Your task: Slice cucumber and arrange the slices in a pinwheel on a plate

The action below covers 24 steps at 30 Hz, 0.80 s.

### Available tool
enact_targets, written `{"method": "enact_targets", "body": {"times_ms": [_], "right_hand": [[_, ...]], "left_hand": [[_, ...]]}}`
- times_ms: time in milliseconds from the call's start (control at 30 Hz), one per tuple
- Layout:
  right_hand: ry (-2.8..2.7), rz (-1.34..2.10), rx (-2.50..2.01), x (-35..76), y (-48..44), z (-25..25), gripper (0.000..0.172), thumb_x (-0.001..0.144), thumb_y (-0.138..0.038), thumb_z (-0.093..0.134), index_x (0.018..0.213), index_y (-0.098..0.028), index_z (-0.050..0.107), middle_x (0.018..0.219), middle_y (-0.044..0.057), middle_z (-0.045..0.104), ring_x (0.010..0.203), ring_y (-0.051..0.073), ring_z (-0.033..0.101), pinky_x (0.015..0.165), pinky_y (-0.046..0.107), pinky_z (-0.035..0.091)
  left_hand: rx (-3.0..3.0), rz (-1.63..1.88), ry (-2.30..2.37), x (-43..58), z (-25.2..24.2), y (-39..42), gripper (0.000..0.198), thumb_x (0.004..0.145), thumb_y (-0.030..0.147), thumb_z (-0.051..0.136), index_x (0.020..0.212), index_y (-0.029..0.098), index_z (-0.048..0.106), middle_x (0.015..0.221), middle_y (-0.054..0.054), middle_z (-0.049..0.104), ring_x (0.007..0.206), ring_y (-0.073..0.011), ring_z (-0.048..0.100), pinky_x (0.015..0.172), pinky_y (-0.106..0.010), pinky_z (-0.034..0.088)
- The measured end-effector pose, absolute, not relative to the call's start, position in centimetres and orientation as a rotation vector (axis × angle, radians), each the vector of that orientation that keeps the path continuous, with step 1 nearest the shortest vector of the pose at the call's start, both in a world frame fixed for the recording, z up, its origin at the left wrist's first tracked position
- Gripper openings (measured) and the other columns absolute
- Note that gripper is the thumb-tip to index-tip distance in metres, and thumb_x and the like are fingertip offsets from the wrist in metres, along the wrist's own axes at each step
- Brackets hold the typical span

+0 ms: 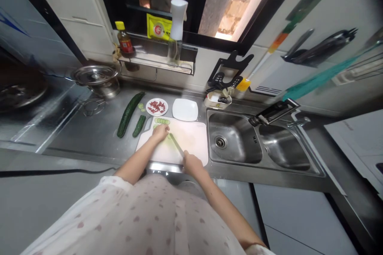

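Observation:
My right hand (192, 163) is wrapped round the handle of a knife (176, 144), its blade pointing up and left over the white cutting board (191, 129). Beside the blade tip, my left hand (161, 132) has its fingers curled down on a piece of cucumber, mostly hidden beneath them. A bit of pale green (169, 136) shows by the blade. Overlapping cucumber slices (162, 121) lie in a row just beyond the left hand. Left of the board are a short cucumber piece (139, 126) and a long whole cucumber (131, 114).
Behind the board stand a plate of chopped red pieces (156, 107) and a white square plate (185, 110). A double sink (235, 137) adjoins on the right. A lidded steel pot (97, 79) is at back left. A shelf (155, 60) holds bottles.

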State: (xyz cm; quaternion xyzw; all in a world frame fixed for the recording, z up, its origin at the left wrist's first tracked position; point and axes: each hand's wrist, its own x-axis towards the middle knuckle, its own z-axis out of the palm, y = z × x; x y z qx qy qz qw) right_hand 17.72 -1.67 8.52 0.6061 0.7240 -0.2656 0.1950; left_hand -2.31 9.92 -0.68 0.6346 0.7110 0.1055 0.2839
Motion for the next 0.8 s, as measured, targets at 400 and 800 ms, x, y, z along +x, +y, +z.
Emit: {"method": "enact_targets", "body": {"times_ms": [400, 800], "right_hand": [[2.044, -0.742, 1.695, 18.09, -1.79, 8.3, 0.029, 0.091, -0.017, 0.036, 0.117, -0.019, 0.049, 0.096, 0.014, 0.068, 0.09, 0.022, 0.066, 0.068, 0.028, 0.043], [2.056, -0.736, 1.705, 17.92, -1.82, 7.96, 0.028, 0.092, -0.018, 0.035, 0.116, -0.018, 0.049, 0.096, 0.014, 0.068, 0.09, 0.024, 0.066, 0.066, 0.029, 0.043]], "left_hand": [[1.689, 0.269, 1.903, -2.27, -0.71, 10.12, 0.022, 0.075, 0.019, 0.064, 0.095, 0.022, 0.07, 0.101, -0.005, 0.07, 0.097, -0.0212, 0.063, 0.086, -0.028, 0.046], [1.691, 0.257, 1.885, -2.39, -0.6, 10.13, 0.022, 0.075, 0.021, 0.065, 0.096, 0.022, 0.069, 0.102, -0.004, 0.07, 0.097, -0.0203, 0.062, 0.086, -0.028, 0.045]]}}
